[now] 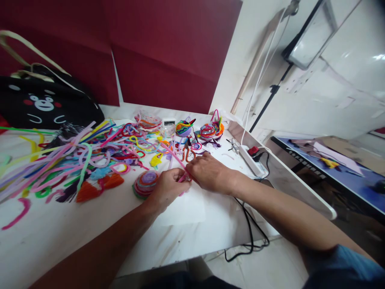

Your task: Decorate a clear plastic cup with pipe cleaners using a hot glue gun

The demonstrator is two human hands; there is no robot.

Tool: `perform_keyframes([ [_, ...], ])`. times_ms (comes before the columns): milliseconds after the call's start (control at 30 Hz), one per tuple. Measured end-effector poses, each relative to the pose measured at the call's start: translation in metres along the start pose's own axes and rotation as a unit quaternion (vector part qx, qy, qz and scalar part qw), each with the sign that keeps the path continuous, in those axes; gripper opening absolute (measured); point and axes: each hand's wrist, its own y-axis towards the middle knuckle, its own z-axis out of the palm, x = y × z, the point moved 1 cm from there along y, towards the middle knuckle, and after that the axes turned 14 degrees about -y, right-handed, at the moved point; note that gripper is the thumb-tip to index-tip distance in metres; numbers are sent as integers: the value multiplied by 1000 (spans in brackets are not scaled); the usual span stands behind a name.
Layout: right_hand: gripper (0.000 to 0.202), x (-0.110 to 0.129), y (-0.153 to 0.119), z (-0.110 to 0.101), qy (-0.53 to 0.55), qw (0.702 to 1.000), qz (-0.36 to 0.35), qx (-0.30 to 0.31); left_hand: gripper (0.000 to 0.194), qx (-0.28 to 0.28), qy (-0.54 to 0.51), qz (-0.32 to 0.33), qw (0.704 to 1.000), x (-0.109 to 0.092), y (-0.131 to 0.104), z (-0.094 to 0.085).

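Both of my hands meet over the white table [150, 249], pinching a pink pipe cleaner [172, 154]. My left hand [171, 186] has thumb and finger closed on its lower part. Against it, my right hand [207, 170] is bent over the same strand, with its fingertips partly hidden. One end of the pipe cleaner sticks up and to the left. Just left of my left hand sits a round coil wound from colourful pipe cleaners [146, 184]. Orange-handled scissors [188, 153] lie behind my hands.
A tangled heap of pipe cleaners [87, 154] spreads across the left, with orange tassels [99, 188] at its front. Wound colourful balls [184, 127] stand at the back. A black bag [45, 102] is at far left. A power strip [251, 160] and black cable [249, 228] lie right.
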Motion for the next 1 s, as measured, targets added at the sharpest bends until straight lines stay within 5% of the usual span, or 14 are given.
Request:
perform_keyframes([
  [1000, 16, -6, 6, -6, 13, 1000, -7, 17, 14, -24, 35, -9, 999, -5, -3, 5],
])
